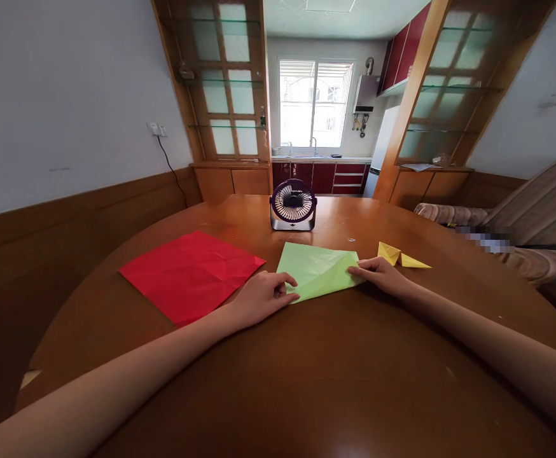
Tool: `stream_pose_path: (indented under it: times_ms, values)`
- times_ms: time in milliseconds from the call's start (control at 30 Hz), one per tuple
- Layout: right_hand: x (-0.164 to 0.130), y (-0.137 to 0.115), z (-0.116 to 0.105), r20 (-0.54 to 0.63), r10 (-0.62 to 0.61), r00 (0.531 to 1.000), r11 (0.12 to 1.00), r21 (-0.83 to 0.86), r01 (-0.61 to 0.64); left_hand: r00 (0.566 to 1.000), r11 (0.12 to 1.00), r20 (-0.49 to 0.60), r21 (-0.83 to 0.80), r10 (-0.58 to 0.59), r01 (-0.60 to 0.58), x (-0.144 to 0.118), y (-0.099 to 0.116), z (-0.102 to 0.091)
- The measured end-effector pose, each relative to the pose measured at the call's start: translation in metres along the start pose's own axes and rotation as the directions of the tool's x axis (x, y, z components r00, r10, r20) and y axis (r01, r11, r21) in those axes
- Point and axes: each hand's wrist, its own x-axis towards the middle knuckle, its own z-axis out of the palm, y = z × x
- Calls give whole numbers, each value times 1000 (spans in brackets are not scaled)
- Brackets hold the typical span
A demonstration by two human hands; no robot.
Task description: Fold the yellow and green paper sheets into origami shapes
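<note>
Head view, table: a round wooden table (306, 381) with a glossy brown top that shows reflections and a few small pale marks.
Head view, green paper: a light green paper sheet (319, 270), thin and matte with faint crease lines, lies flat near the middle of the table, just in front of the fan; its outline is a folded, pointed shape.
Head view, left hand: the left hand (261, 296) rests on the table at the green paper's near left corner, fingers loosely curled, with the fingertips (290, 280) pressing the corner; nothing is clasped.
Head view, right hand: the right hand (383, 273) lies at the paper's right corner, fingers bent, fingertips (354, 270) touching the edge; whether they pinch the sheet I cannot tell.
Head view, red paper: a large red square paper sheet (189, 273), creased in a grid, lies flat to the left, just beside the left hand.
Head view, yellow piece: a small folded yellow paper figure (399, 256) with pointed ends sits just beyond the right hand.
Head view, fan: a small round purple desk fan (293, 203) with a grille stands upright behind the green paper.
</note>
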Motion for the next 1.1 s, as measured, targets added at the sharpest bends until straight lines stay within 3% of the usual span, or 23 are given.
stream_pose_path:
  times_ms: [300, 567, 667, 800, 1100]
  values:
    - [1, -5, 6, -72, 38, 997, 999, -18, -39, 1000, 987, 7, 161, 13, -14, 2, -5, 1]
    - [-1, -2, 9, -80, -35, 996, 989, -145, 23, 983, 935, 29, 306, 179, -179, -1, -4, 1]
    - [-2, -1, 11, -64, -86, 994, 976, -206, 71, 958, 910, 41, 302, 285, -283, -1, -5, 0]
    - [-3, -3, 12, -37, -168, 985, 956, -250, 154, 915, 884, 139, 238, 379, -402, -1, -8, -1]
    - [-3, -5, 15, -32, -207, 978, 909, -377, 180, 886, 868, 211, 202, 413, -453, 1, -6, -1]
